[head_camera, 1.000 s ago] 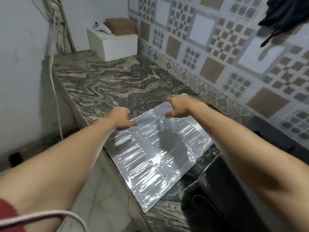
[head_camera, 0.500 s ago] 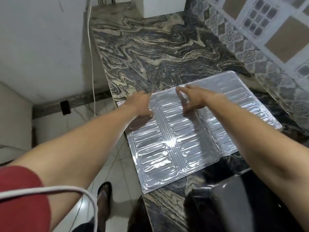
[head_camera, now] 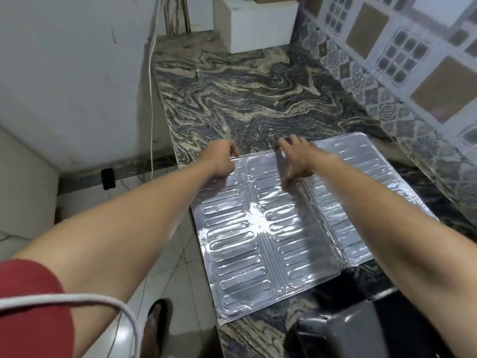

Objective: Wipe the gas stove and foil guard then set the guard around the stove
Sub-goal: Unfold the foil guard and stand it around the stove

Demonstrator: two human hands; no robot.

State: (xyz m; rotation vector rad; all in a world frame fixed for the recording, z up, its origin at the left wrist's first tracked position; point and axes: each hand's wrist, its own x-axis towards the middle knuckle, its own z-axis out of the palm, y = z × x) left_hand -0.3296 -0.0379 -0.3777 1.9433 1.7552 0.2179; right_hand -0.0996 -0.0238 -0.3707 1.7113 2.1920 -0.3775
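Two bare hands reach to the far edge of the foil guard, which lies flat and unfolded on the marble-pattern countertop, centre to lower centre of frame. Left hand sits at the guard's far left corner — fingers curled down over the edge, looks pinched on the foil, though the fingertips are partly hidden. Right hand is just right of it, palm down, fingers spread apart, resting on the guard's upper edge; thumb stretches down onto the embossed surface. Not gripping anything that I can see.

Guard is silver, embossed with rows of oblong ridges, in panels with fold creases between them; the right panel sits slightly offset, its far corner rounded. Its left edge overhangs the counter's front edge above the tiled floor.

Dark gas stove at bottom right of frame, only partly in view, near the guard's near edge — touching or not, cannot tell.

White box at top centre, on the far end of the counter. Patterned wall tiles along the right side. White cable hangs down the plain wall, upper left. Red sleeve and a white cord at lower left. Dark shoe on the floor, bottom centre.
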